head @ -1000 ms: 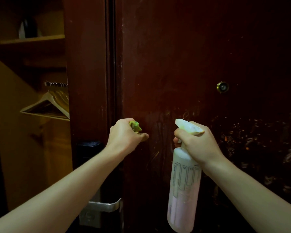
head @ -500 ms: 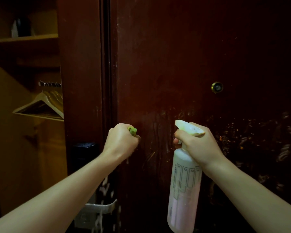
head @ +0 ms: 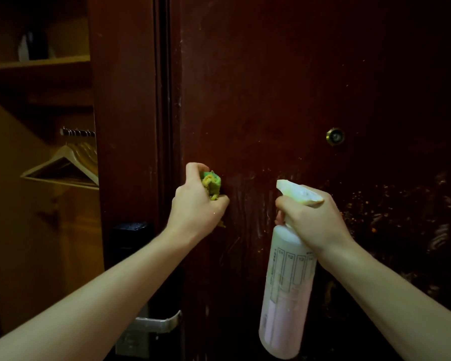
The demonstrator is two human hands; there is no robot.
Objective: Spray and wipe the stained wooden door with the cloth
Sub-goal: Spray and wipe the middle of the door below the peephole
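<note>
A dark red wooden door (head: 284, 87) fills the view, streaked with pale smears at its middle and speckled with orange and white stains on the right. My left hand (head: 197, 204) grips a bunched green and yellow cloth (head: 212, 185) and holds it against the door near its left edge. My right hand (head: 311, 217) grips the neck of a white spray bottle (head: 287, 290) with pale pink liquid, its nozzle pointing left, just in front of the door.
A brass peephole (head: 335, 136) sits on the door, upper right. A metal lever handle (head: 158, 324) and black lock box (head: 130, 238) are low on the frame side. Left, an open closet holds wooden hangers (head: 68, 162) and a shelf (head: 37, 63).
My left hand with the cloth dipped toward the door's left edge, then came back up and right, and more of the cloth shows. The bottle hand has stayed about in place.
</note>
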